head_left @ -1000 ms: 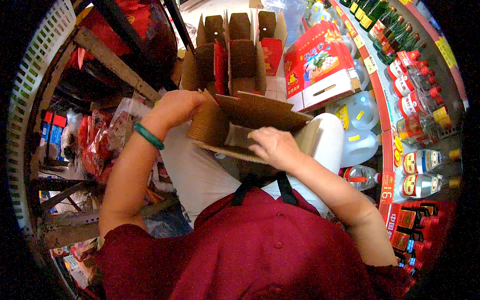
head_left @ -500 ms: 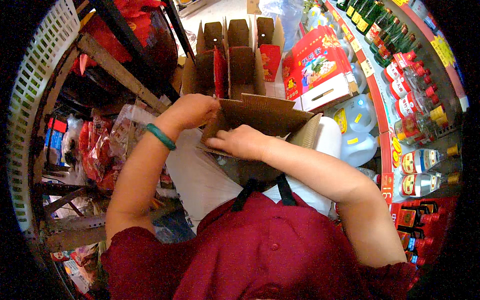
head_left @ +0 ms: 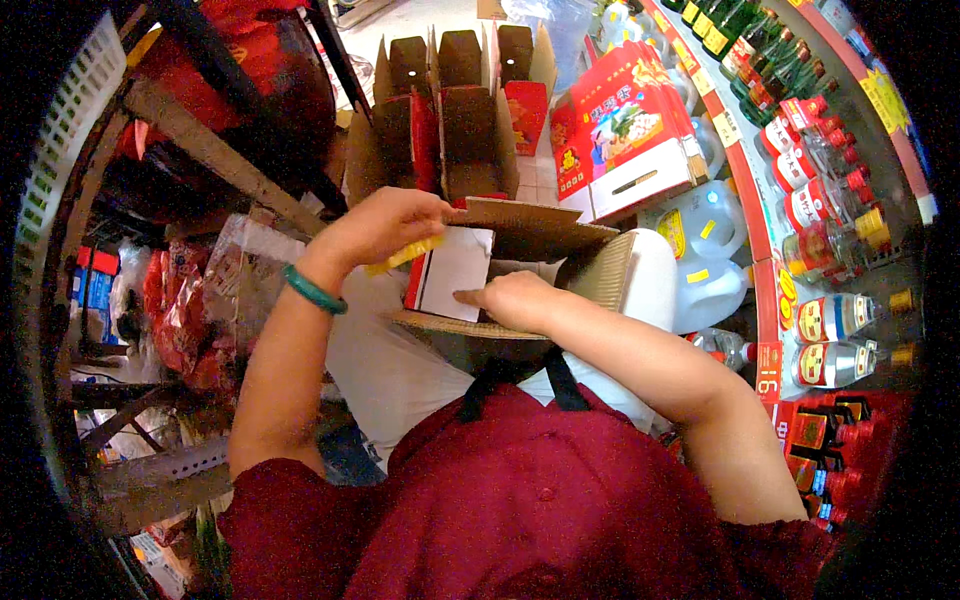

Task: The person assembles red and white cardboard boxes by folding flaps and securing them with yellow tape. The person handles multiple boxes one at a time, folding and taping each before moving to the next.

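A cardboard box (head_left: 595,280), brown inside, sits across my lap with its top uncovered. A white inner flap (head_left: 455,265) with a red edge covers its left end. My left hand (head_left: 390,232), a green bangle on the wrist, is closed at the box's upper left corner, beside a yellow-edged panel (head_left: 412,253). Its grip is partly hidden behind the hand. Over the box, my right hand (head_left: 518,300) reaches in from the right, one finger stretched onto the white flap and the others mostly hidden.
Several uncovered cardboard boxes (head_left: 478,145) stand ahead of me. Right of them lies a stack of flat red printed cartons (head_left: 625,135), by large clear jugs (head_left: 700,225). Shelves of bottles (head_left: 815,205) line the right. A wooden rack (head_left: 210,160) with bagged goods stands left.
The white flap now shows across the box's left end. My right hand has moved right and slightly down onto it. A yellow edge has appeared by my left hand.
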The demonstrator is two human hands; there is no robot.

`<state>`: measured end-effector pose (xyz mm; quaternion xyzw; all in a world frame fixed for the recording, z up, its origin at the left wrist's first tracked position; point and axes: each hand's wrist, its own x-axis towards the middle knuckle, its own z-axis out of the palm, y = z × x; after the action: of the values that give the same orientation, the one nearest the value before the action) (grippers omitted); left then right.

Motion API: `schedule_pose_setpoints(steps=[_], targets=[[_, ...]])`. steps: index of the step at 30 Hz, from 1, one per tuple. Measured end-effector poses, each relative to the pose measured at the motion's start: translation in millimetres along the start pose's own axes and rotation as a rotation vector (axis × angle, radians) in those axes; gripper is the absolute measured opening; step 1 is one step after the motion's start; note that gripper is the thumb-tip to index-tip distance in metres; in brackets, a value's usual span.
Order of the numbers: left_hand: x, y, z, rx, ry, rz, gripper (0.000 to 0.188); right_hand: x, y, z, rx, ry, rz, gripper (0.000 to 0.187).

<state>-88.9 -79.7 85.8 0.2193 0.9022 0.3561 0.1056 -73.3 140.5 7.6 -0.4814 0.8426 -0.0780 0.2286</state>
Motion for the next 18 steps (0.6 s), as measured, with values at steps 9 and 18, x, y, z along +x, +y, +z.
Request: schedule_pose_setpoints(steps=[9,18], targets=[[-7.0,-22.2,16.2,0.458,-0.225,-0.043,0.015,19.1,12.5,-0.1,-0.177,-0.267,0.096,0.045],[18.2,-46.6,50.1,0.666,-0.403,-0.167,0.019,-34.6,34.4,-33.8,-0.069,0.309,0.150,0.039]])
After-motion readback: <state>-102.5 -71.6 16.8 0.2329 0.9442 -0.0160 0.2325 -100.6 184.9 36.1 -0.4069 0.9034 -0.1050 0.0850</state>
